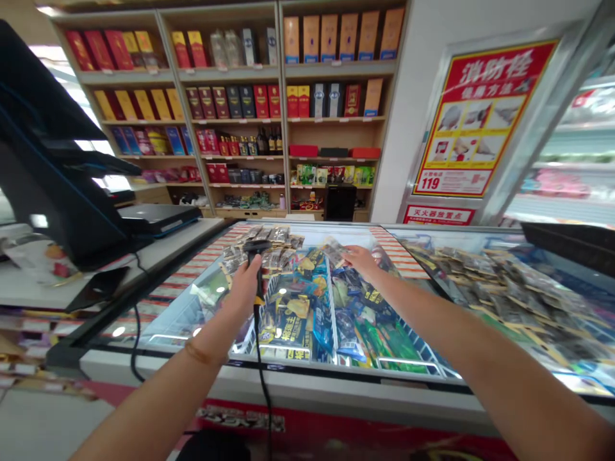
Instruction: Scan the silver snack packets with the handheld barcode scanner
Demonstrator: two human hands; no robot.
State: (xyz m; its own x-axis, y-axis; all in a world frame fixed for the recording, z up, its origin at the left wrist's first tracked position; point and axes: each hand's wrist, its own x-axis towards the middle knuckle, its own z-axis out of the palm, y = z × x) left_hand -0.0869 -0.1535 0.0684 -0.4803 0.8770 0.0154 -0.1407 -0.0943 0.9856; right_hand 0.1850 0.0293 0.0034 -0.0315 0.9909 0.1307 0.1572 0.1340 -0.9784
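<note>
- The person's left hand (pixel 247 280), left of centre in the frame, has its fingers curled around the grip of a black handheld barcode scanner with yellow trim (pixel 258 246)
- From the scanner, a thin black cord (pixel 262 378) drops to the bottom edge of the frame
- The right hand (pixel 361 258), just right of centre, pinches the near end of a small, flat, clear-and-grey plastic packet (pixel 333 248); I can't make out each finger from here
- That packet sits mid-frame, to the right of the scanner and apart from it
- Just beyond the scanner I see a heap of flat, see-through packets with brown edges (pixel 275 237)
- Below both hands, blue, yellow and green glossy snack bags (pixel 294 314) fill white wire baskets (pixel 332 307) inside a long white chest freezer (pixel 346 394)
- At right, a wider spread of brown-and-grey flat packets (pixel 514 288)
- Across the top, pale wooden shelves (pixel 336 69) carry red, gold and orange boxes
</note>
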